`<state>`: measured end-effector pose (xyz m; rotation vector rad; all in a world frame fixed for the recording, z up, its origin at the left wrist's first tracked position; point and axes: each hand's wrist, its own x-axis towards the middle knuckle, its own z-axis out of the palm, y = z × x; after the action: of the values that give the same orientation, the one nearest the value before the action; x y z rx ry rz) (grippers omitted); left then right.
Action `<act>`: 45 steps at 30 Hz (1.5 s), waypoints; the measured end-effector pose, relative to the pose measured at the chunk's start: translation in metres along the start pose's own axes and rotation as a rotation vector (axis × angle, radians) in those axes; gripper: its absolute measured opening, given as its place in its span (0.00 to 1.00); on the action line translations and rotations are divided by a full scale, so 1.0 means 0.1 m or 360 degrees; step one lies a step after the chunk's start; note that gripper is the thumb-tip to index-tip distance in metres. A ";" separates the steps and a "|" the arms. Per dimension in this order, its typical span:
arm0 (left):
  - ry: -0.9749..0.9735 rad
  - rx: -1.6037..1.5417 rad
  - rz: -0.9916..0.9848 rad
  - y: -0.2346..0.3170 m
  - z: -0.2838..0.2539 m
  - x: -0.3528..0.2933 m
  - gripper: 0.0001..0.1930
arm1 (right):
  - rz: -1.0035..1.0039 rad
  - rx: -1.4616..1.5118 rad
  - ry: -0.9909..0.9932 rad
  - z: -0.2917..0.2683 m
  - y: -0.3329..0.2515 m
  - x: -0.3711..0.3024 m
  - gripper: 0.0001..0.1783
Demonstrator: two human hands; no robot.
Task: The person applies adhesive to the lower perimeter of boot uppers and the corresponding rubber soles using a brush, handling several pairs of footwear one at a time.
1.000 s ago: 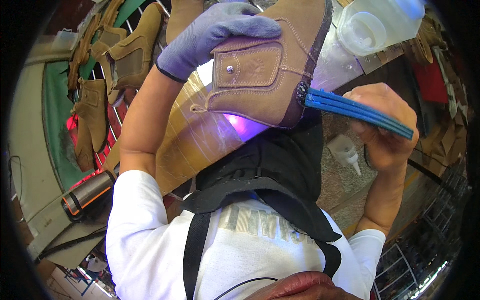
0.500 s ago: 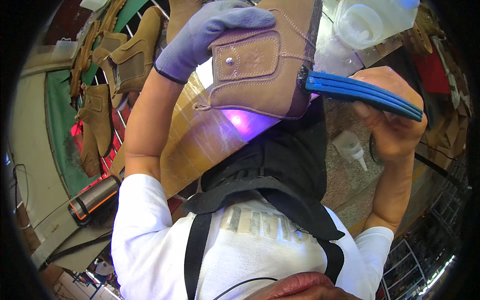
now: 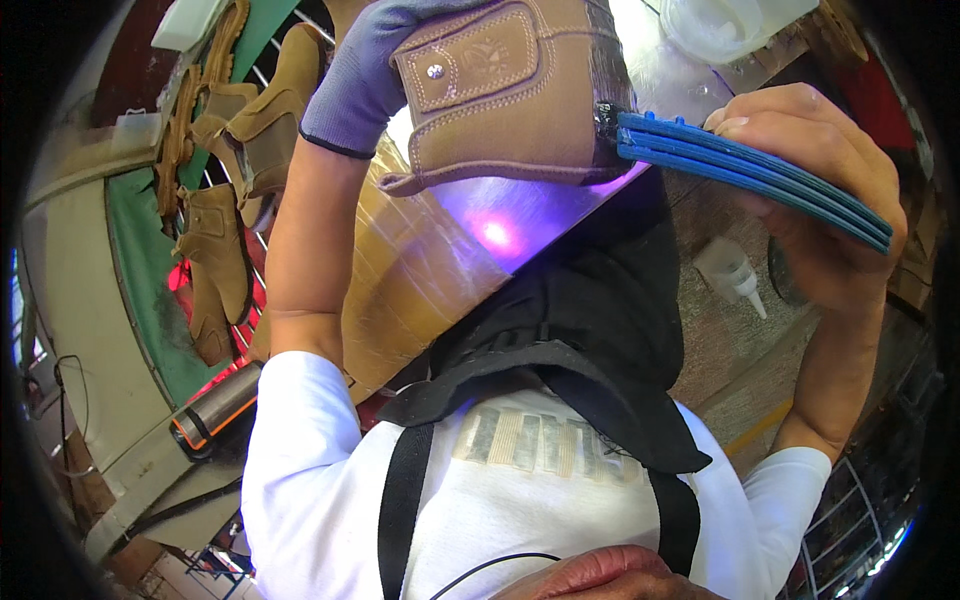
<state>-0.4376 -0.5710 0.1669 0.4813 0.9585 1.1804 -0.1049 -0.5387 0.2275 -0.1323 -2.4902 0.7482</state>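
Observation:
My left hand (image 3: 365, 80), in a grey-blue knit glove, is closed around a tan leather ankle boot (image 3: 500, 125) and holds it on its side. The boot has a stitched flap with a silver stud. Its bottom edge, on the right, carries a dark, shiny band. Bare, my right hand (image 3: 820, 165) grips a blue brush (image 3: 750, 170) with a long ridged handle. Its dark tip meets the dark band near the heel. The boot's upper part runs out of the picture, along with some of my gloved fingers.
Several tan boots (image 3: 215, 250) lie on a rack at the left, by a metal flask (image 3: 215, 405). Below the boot is a tape-covered board (image 3: 410, 290) with a purple glare. A translucent container (image 3: 705, 25) stands at the back right; a small nozzle bottle (image 3: 730, 275) lies at the right.
The boot has shifted slightly up and left in the picture and tilted a little. My right hand has moved right with the brush, whose tip still meets the boot's dark edge.

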 end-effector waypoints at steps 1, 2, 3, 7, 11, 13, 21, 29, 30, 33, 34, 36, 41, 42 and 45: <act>0.0034 0.0019 0.0097 -0.01 -0.02 0.02 0.12 | 0.0021 0.0028 0.0057 0.05 -0.01 -0.03 0.18; 0.0109 0.0084 0.0202 -0.03 0.04 -0.03 0.10 | -0.0007 0.0106 0.0195 0.21 0.09 -0.11 0.18; 0.0106 0.0050 0.0199 -0.04 0.06 -0.06 0.10 | -0.0015 0.0093 0.0187 0.22 0.11 -0.16 0.18; -0.0028 -0.0089 0.0102 0.00 0.20 -0.06 0.09 | 0.0006 -0.0246 -0.0191 -0.15 -0.17 0.06 0.21; -0.0014 -0.0112 0.0111 0.01 0.35 -0.15 0.09 | -0.0176 -0.0492 -0.0314 -0.23 -0.19 0.09 0.22; -0.0090 -0.0125 0.0099 0.02 0.20 -0.05 0.09 | -0.0206 -0.0566 -0.0306 -0.23 -0.21 0.08 0.23; -0.0065 -0.0107 0.0136 0.06 0.35 -0.12 0.10 | -0.0333 -0.0716 -0.0002 -0.19 -0.28 0.07 0.20; -0.0339 0.0208 0.0475 0.10 0.00 0.08 0.17 | -0.0542 -0.0869 0.0323 -0.08 -0.33 0.14 0.16; -0.0356 0.0129 0.0462 0.11 -0.04 0.12 0.18 | -0.0569 -0.0903 0.0342 -0.08 -0.36 0.17 0.15; -0.0412 0.0010 0.0406 0.13 -0.09 0.17 0.19 | -0.0540 -0.0998 0.0376 -0.03 -0.40 0.15 0.15; -0.0428 -0.0012 0.0375 0.12 -0.17 0.28 0.19 | -0.0546 -0.1034 0.0398 -0.01 -0.39 0.14 0.15; -0.0436 -0.0082 0.0387 0.14 -0.07 0.20 0.20 | -0.0540 -0.1083 0.0437 0.03 -0.37 0.08 0.16; -0.0406 0.0103 0.0579 0.08 -0.16 0.17 0.22 | -0.0505 -0.1157 0.0489 0.15 -0.37 0.05 0.17; -0.0395 0.0149 0.0610 0.07 -0.18 0.16 0.23 | -0.0502 -0.1165 0.0492 0.17 -0.37 0.04 0.17; -0.0376 0.0207 0.0649 0.04 -0.22 0.16 0.25 | -0.0476 -0.1194 0.0480 0.22 -0.38 0.04 0.17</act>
<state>-0.4567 -0.5582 0.1525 0.9323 0.7534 1.3912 -0.1174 -0.5806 0.2347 -0.1215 -2.2950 -0.3272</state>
